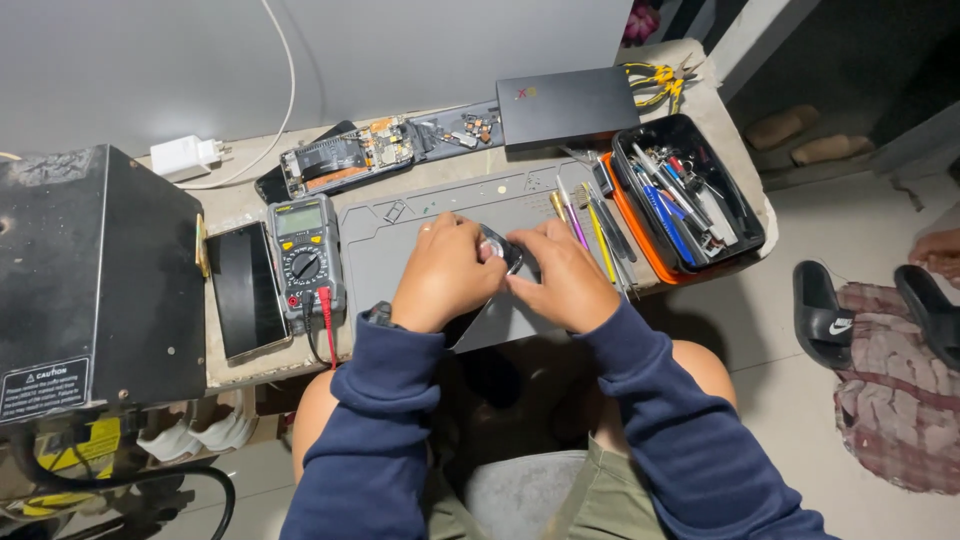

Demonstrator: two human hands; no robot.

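Both hands meet over the middle of a grey work mat point(400, 240) on a small table, and between them sits a small dark flat part point(499, 250) with a shiny, pale patch that catches the light (too small and too covered to say exactly what kind of part it is). The left hand point(443, 272) curls around its left edge, fingers bent and closed onto it, while the right hand point(560, 275) presses in from the other side, its fingertips pinching the same piece, so the two hands nearly touch. Only a sliver of the part shows between the thumbs; it looks thin, black at the rim and glossy on top. Just left of the mat lies a grey multimeter point(305, 258) with red and black leads, and beside that a dark phone point(246, 290) face up. Behind the mat rests an opened phone point(345, 155) with its circuit board bare, and a flat black box point(566, 105). To the right, a black and orange tray point(745, 225) holds tools, with thin picks and tweezers point(590, 225) lying along the mat's right edge.
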